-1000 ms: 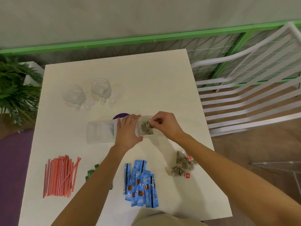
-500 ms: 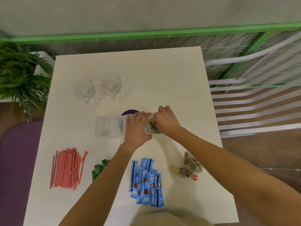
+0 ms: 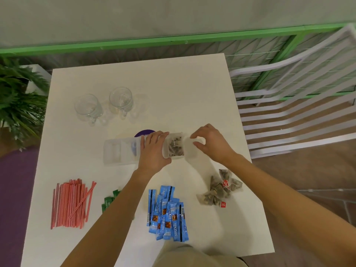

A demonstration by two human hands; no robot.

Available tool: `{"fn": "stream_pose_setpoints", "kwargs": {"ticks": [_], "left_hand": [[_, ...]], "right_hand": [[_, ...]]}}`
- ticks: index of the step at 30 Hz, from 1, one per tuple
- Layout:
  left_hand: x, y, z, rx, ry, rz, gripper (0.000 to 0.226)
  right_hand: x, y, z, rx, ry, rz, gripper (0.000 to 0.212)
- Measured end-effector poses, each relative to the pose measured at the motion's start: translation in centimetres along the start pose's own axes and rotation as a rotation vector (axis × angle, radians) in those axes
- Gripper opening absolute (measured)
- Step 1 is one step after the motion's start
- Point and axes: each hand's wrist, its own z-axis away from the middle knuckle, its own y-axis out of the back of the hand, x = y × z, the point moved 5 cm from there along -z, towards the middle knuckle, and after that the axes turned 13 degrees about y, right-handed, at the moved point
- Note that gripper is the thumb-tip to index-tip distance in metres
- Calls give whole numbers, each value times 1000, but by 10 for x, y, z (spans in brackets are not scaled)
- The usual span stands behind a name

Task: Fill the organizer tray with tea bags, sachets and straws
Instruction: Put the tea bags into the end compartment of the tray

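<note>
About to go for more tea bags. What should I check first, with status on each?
1. Tray steadied: the left hand rests on the organizer tray. Ok.
2. Picking hand free: the right hand hovers by the tray's right end, nothing visible in it. Ok.
3. Load seated: the tea bags in the tray lie inside one compartment. Ok.
4. Supply reachable: the loose tea bags lie heaped on the table beside the right forearm, unobstructed. Ok.
5. Strings in that heap untangled: cannot tell.
6. The blue sachets and red straws loaded: not ok, both lie on the table.
</note>
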Motion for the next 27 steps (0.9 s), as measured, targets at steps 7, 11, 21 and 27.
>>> {"fn": "stream_pose_setpoints", "kwargs": {"ticks": [7, 11, 21, 27], "left_hand": [[1, -2, 0, 1, 2, -23, 89], [-1, -1, -1, -2, 3, -28, 89], [-2, -2, -2, -22, 11, -29, 91], [-1, -2, -1, 2, 0, -25, 91]], "right_hand": [[62, 18, 97, -177, -356, -14, 21], [66, 8, 133, -246, -433, -56, 30], [58, -25, 153, -252, -455, 32, 43], [58, -27, 146, -206, -406, 62, 31]]}}
